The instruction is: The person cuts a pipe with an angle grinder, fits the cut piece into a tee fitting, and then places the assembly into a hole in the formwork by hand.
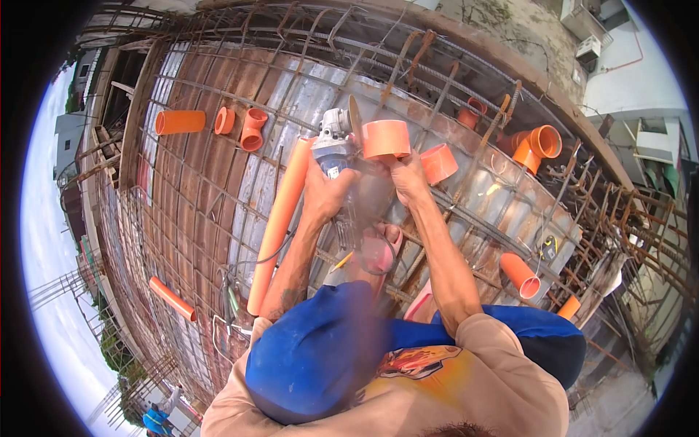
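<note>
My left hand (pixel 328 192) is wrapped round the body of an angle grinder (pixel 335 130), its thin cutting disc (pixel 355 118) standing upright at the far end. Right beside the disc is a short orange pipe piece (pixel 386 138), gripped at its near edge by my right hand (pixel 409 178). Another short orange pipe ring (pixel 438 164) lies just right of that hand. A long orange pipe (pixel 280 226) runs along the left side of my left forearm. A blurred smudge hides part of the area between my arms.
Rusty rebar mesh (pixel 211 197) covers corrugated metal sheets. Orange fittings lie around, including a tee (pixel 253 130), an elbow (pixel 537 148) and a pipe section (pixel 520 275). A yellow-black tape measure (pixel 549 247) sits at right. A pencil (pixel 341 262) lies near my foot. Another person (pixel 157 419) is at lower left.
</note>
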The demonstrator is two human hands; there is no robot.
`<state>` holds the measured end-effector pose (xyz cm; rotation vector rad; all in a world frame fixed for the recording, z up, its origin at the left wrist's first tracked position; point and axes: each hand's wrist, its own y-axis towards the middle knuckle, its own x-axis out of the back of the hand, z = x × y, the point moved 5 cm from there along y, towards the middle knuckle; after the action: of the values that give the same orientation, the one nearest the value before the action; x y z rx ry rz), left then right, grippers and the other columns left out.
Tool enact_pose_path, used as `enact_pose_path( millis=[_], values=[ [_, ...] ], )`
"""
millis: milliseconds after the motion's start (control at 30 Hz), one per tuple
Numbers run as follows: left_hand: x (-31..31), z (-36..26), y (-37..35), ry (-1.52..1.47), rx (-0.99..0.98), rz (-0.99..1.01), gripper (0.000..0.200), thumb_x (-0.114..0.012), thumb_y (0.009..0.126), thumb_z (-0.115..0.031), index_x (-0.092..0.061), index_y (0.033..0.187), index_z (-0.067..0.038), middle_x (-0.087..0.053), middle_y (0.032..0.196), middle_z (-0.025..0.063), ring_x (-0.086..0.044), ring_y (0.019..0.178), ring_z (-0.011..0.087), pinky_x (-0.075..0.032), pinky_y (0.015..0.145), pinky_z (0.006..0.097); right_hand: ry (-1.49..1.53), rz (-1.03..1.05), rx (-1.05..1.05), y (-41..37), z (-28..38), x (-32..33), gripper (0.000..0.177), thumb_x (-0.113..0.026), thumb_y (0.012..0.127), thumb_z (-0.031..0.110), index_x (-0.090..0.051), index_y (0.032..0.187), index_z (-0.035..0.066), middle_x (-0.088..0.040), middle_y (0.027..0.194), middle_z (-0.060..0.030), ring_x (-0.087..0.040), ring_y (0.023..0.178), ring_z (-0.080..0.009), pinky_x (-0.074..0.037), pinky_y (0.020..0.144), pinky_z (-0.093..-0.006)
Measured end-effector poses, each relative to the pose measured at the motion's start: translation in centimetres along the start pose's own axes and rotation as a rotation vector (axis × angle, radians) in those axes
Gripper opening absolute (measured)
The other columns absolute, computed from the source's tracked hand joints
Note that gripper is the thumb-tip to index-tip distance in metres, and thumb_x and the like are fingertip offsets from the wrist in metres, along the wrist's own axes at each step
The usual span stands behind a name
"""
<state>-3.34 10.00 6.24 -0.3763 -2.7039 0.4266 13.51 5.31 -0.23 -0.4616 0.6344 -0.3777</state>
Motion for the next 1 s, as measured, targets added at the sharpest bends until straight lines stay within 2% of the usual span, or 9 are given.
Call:
enact_pose_path(
  millis=[100, 200, 300, 400, 500, 600, 800, 933, 1000],
  values=[
    [0.2, 0.0, 0.0, 0.007, -0.015, -0.010, 0.073, -0.076, 0.070, -0.016, -0.043, 0.133, 0.003, -0.061, 0.109, 0.0132, -0.062, 0.093, 0.0213, -0.053, 0.080, 0.0348, -0.095, 0.016, 0.069, 0.3, -0.2, 0.2, 0.024, -0.070, 0.092, 0.023, -0.067, 0.109, 0.005, -0.069, 0.092, -0.0014, -0.064, 0.076, -0.0106, -0.052, 0.067, -0.0295],
    [0.3, -0.3, -0.5, -0.020, 0.021, -0.011, 0.072, -0.076, 0.070, -0.017, -0.044, 0.131, 0.004, -0.062, 0.108, 0.0142, -0.063, 0.093, 0.0230, -0.053, 0.080, 0.0361, -0.171, -0.018, 0.136, 0.4, -0.1, 0.4, 0.027, -0.071, 0.090, 0.023, -0.065, 0.110, 0.004, -0.070, 0.091, -0.0044, -0.064, 0.077, -0.0124, -0.052, 0.066, -0.0328],
    [0.7, 0.0, -0.4, 0.052, 0.013, -0.048, 0.071, -0.077, 0.070, -0.018, -0.045, 0.129, 0.005, -0.063, 0.107, 0.0152, -0.063, 0.093, 0.0237, -0.053, 0.081, 0.0368, -0.482, -0.101, 0.288, 0.7, 0.0, 0.8, 0.027, -0.067, 0.090, 0.018, -0.062, 0.112, 0.003, -0.070, 0.092, -0.0145, -0.069, 0.081, -0.0276, -0.053, 0.071, -0.0411],
    [0.8, 0.2, -0.4, 0.042, 0.013, -0.045, 0.071, -0.078, 0.069, -0.018, -0.045, 0.127, 0.006, -0.063, 0.106, 0.0159, -0.063, 0.093, 0.0240, -0.054, 0.081, 0.0370, -0.659, -0.171, 0.420, 0.5, 0.4, 1.0, 0.025, -0.061, 0.090, 0.015, -0.058, 0.112, 0.003, -0.067, 0.095, -0.0244, -0.065, 0.090, -0.0459, -0.050, 0.077, -0.0506],
    [1.0, 0.2, -0.5, 0.063, -0.015, -0.060, 0.070, -0.078, 0.070, -0.018, -0.045, 0.126, 0.007, -0.063, 0.106, 0.0159, -0.063, 0.092, 0.0241, -0.054, 0.080, 0.0367, -0.748, -0.182, 0.466, -0.3, 1.8, 0.7, 0.021, -0.057, 0.092, 0.013, -0.053, 0.109, 0.002, -0.065, 0.096, -0.0289, -0.058, 0.097, -0.0541, -0.045, 0.079, -0.0566],
    [0.8, -0.7, -1.0, 0.036, 0.027, -0.043, 0.069, -0.078, 0.070, -0.017, -0.045, 0.125, 0.008, -0.063, 0.105, 0.0158, -0.063, 0.093, 0.0243, -0.053, 0.082, 0.0371, -0.771, -0.179, 0.430, -0.3, 1.9, 0.6, 0.018, -0.055, 0.093, 0.013, -0.051, 0.107, 0.003, -0.064, 0.093, -0.0295, -0.058, 0.095, -0.0543, -0.043, 0.076, -0.0579],
    [0.4, -0.1, -0.7, 0.026, -0.025, -0.030, 0.084, -0.077, 0.070, -0.016, -0.036, 0.139, 0.006, -0.060, 0.112, 0.0163, -0.062, 0.096, 0.0239, -0.052, 0.085, 0.0371, -0.801, -0.231, 0.420, -1.3, 3.1, 0.3, 0.014, -0.054, 0.093, 0.011, -0.049, 0.104, 0.003, -0.063, 0.090, -0.0311, -0.058, 0.092, -0.0556, -0.043, 0.075, -0.0595],
    [0.3, -1.0, -1.3, 0.095, 0.025, -0.044, 0.092, -0.077, 0.070, -0.018, -0.030, 0.146, 0.003, -0.059, 0.120, 0.0167, -0.062, 0.100, 0.0236, -0.051, 0.088, 0.0359, -0.803, -0.224, 0.482, -0.9, 2.8, 0.6, 0.014, -0.052, 0.090, 0.003, -0.049, 0.103, 0.003, -0.063, 0.091, -0.0318, -0.057, 0.093, -0.0556, -0.042, 0.075, -0.0598],
    [0.2, -0.5, -1.2, 0.097, -0.017, -0.051, 0.090, -0.077, 0.070, -0.019, -0.032, 0.144, 0.003, -0.061, 0.117, 0.0171, -0.063, 0.098, 0.0240, -0.052, 0.087, 0.0368, -0.821, -0.238, 0.479, -1.0, 2.9, 0.7, 0.014, -0.052, 0.089, 0.002, -0.049, 0.102, 0.003, -0.063, 0.091, -0.0317, -0.057, 0.093, -0.0555, -0.042, 0.075, -0.0595]
  ],
)
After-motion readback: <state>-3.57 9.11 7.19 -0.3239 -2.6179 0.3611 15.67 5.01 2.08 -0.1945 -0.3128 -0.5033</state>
